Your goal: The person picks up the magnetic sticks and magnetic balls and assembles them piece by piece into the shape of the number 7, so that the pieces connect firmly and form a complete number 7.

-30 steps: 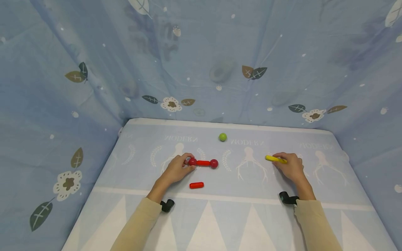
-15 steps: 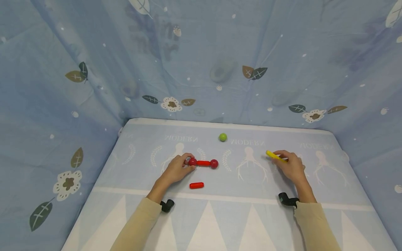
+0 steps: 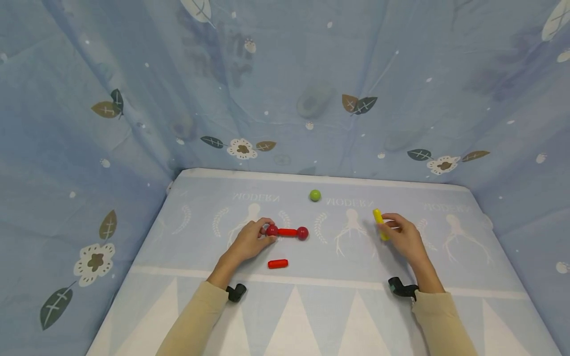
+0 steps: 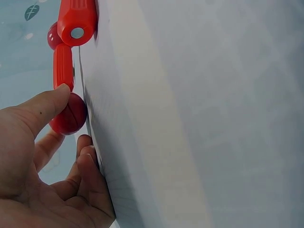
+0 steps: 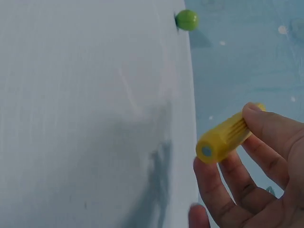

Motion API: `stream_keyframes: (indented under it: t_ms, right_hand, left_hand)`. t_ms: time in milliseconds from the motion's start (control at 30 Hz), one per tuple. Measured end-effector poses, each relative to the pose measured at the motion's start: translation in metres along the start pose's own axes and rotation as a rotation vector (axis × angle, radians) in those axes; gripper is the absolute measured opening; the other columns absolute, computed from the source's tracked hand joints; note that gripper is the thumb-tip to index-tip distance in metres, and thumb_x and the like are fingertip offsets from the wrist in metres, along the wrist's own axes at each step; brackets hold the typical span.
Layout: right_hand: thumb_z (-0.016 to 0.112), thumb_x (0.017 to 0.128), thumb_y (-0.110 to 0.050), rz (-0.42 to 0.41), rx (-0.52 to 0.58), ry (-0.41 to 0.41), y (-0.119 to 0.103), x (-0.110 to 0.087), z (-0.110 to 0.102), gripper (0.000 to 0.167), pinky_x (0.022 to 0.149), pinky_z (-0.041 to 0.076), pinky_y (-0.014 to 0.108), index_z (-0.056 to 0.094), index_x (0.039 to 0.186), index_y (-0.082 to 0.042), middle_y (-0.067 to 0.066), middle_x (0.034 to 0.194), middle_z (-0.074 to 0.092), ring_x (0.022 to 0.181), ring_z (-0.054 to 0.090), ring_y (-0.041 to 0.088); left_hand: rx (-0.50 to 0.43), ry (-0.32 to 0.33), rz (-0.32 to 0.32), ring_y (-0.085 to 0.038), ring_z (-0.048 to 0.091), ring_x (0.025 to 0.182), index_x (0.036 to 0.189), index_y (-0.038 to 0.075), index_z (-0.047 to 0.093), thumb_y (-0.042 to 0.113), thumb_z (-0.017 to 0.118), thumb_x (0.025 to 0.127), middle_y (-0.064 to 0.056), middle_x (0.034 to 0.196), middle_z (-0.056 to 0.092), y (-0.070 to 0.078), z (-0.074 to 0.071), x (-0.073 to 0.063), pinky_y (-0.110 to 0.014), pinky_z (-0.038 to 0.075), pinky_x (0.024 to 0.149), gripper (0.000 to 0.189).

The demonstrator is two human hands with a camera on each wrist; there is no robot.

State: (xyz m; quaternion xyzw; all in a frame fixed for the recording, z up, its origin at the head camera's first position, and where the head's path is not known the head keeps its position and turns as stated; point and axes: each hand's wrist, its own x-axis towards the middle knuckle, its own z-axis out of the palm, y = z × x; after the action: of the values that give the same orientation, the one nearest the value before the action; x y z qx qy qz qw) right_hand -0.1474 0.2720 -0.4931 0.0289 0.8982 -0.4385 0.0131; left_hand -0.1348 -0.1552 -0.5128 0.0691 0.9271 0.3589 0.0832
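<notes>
A red rod with a dark red ball on each end (image 3: 287,231) lies on the blue printed table cover. My left hand (image 3: 251,240) pinches its left ball (image 4: 69,114) between thumb and fingers. A loose red rod (image 3: 278,263) lies just in front of it, also seen end-on (image 4: 76,19) in the left wrist view. My right hand (image 3: 401,237) holds a yellow rod (image 3: 379,223) lifted off the cover, pinched between thumb and fingers (image 5: 223,137). A green ball (image 3: 315,195) rests near the back edge (image 5: 186,20).
Blue leaf-patterned cloth walls rise at the back and both sides of the table (image 3: 356,306). A black wrist camera mount sits on each forearm (image 3: 236,291) (image 3: 401,288).
My right hand lifted the yellow rod, moved it slightly left and turned it from lying sideways to nearly upright. The left hand and red pieces stayed put.
</notes>
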Motion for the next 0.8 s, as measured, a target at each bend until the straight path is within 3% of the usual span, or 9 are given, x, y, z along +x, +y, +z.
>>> stream_keyframes:
  t_ms: [233, 600, 800]
  right_hand:
    - [0.066, 0.099, -0.028, 0.036, 0.146, -0.071, -0.006, -0.003, 0.010, 0.044, 0.075, 0.052, 0.030, 0.058, 0.133, -0.001, 0.020, 0.111, 0.067, 0.086, 0.062, 0.021]
    - [0.065, 0.100, -0.026, 0.052, 0.281, -0.166, -0.018, -0.011, 0.028, 0.045, 0.069, 0.052, 0.033, 0.056, 0.134, 0.001, 0.020, 0.109, 0.069, 0.083, 0.067, 0.026]
    - [0.067, 0.098, -0.029, 0.067, 0.313, -0.198, -0.024, -0.013, 0.040, 0.046, 0.064, 0.051, 0.033, 0.057, 0.133, 0.000, 0.012, 0.102, 0.073, 0.085, 0.066, 0.030]
  left_hand:
    - [-0.005, -0.005, 0.000, -0.019, 0.051, 0.087, 0.129, 0.020, 0.060, 0.025, 0.076, 0.091, -0.004, 0.097, 0.057, 0.000, 0.000, 0.001, -0.033, 0.046, 0.071, 0.041]
    - [-0.005, -0.007, 0.001, -0.019, 0.051, 0.086, 0.130, 0.019, 0.060, 0.025, 0.076, 0.091, -0.005, 0.096, 0.057, 0.000, 0.000, 0.000, -0.033, 0.046, 0.070, 0.043]
    - [-0.008, -0.004, 0.005, -0.020, 0.051, 0.087, 0.130, 0.019, 0.060, 0.024, 0.076, 0.091, -0.004, 0.097, 0.057, 0.001, 0.000, 0.000, -0.033, 0.046, 0.071, 0.042]
